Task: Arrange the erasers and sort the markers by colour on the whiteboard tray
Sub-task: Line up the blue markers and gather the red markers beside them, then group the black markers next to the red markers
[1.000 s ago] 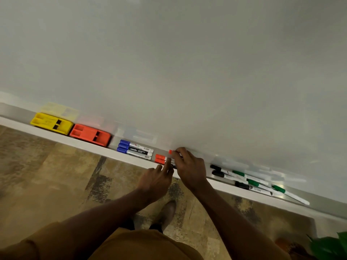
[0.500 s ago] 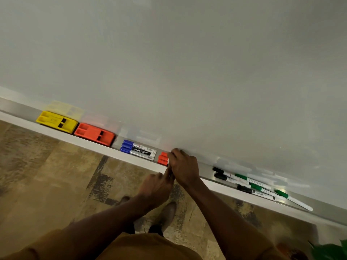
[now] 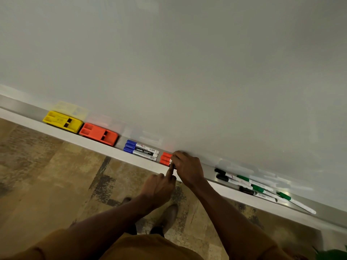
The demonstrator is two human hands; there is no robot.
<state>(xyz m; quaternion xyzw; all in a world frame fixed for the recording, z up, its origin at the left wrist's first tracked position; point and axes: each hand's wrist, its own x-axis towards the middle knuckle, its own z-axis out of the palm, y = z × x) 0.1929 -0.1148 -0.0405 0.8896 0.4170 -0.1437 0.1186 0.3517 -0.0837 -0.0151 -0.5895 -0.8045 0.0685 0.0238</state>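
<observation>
A single head-worn wide-angle camera looks steeply down from above at the whiteboard (image 3: 187,62), close to its face. The whiteboard tray (image 3: 105,146) crosses the frame tilted, from nine o'clock toward four o'clock. The floor (image 3: 47,175) fills seven o'clock; the far right corner is probably foliage, too dim to confirm.

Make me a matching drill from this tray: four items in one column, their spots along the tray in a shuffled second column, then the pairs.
Items
1. yellow eraser
2. orange eraser
3. blue-capped markers
4. green-capped and black-capped markers

Places
A. mixed in a loose pile, right of both hands
B. far left of the tray
C. neat group of three, just left of the red caps
D. between the yellow eraser and the blue caps

Pairs: 1-B, 2-D, 3-C, 4-A
</observation>
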